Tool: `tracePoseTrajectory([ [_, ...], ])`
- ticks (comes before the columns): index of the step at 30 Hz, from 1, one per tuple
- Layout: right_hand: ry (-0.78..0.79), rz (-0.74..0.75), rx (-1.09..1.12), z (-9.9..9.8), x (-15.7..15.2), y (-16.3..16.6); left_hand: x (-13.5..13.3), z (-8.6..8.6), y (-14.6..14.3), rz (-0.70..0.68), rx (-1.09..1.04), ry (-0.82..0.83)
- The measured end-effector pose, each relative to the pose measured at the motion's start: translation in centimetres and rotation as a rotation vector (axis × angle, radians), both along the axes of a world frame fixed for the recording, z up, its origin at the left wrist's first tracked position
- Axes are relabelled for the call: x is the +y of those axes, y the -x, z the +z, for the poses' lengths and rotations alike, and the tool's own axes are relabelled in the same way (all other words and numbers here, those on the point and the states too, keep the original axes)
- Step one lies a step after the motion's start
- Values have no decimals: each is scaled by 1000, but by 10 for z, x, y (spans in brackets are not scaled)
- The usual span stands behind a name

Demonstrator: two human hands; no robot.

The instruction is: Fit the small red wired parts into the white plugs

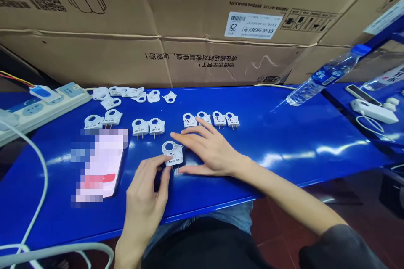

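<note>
In the head view, a white plug housing (177, 152) with a round ring opening and metal prongs is at the front middle of the blue table. My left hand (143, 191) pinches its lower left side between thumb and index finger. To its right, my right hand (213, 151) is open with fingers stretched out; its thumb tip lies close to the prongs, and I cannot tell whether it touches. Beyond the right fingertips stand several similar plug housings (219, 118) in a row, some partly hidden. Two more housings (156, 126) stand left of them, prongs toward me.
More housings (112, 117) and loose white shells (154, 96) lie at the back left, beside a power strip (47, 109). A blurred-out phone (107, 164) lies left. A water bottle (325, 75) leans at the right, near a white adapter (374, 111). Cardboard boxes (195, 17) wall off the back.
</note>
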State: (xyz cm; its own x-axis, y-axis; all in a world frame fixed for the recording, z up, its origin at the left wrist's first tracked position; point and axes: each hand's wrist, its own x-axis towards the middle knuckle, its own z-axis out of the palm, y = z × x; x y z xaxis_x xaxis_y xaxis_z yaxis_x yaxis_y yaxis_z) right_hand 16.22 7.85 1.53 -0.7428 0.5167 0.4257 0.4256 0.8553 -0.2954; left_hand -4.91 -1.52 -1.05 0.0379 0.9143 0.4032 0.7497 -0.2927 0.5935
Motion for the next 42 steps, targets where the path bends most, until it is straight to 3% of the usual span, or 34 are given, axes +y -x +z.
tracePoseTrajectory([
  [5, 60, -146, -124, 10, 9, -12, 0, -1, 1, -2, 3, 24],
  [10, 18, -140, -315, -1, 12, -14, 1, -2, 1, -11, 27, 15],
  [17, 14, -158, -354, -4, 13, -11, 1, 0, -1, -27, 22, 29],
  [25, 88, -188, -243, 6, 13, -12, 0, 0, -1, -38, 24, -1],
  [34, 280, -113, 265, 4, -3, 1, 0, 1, 1, -106, 31, -52],
  [42, 157, -58, 178, -4, -7, 7, 1, 3, -1, -170, 36, -117],
])
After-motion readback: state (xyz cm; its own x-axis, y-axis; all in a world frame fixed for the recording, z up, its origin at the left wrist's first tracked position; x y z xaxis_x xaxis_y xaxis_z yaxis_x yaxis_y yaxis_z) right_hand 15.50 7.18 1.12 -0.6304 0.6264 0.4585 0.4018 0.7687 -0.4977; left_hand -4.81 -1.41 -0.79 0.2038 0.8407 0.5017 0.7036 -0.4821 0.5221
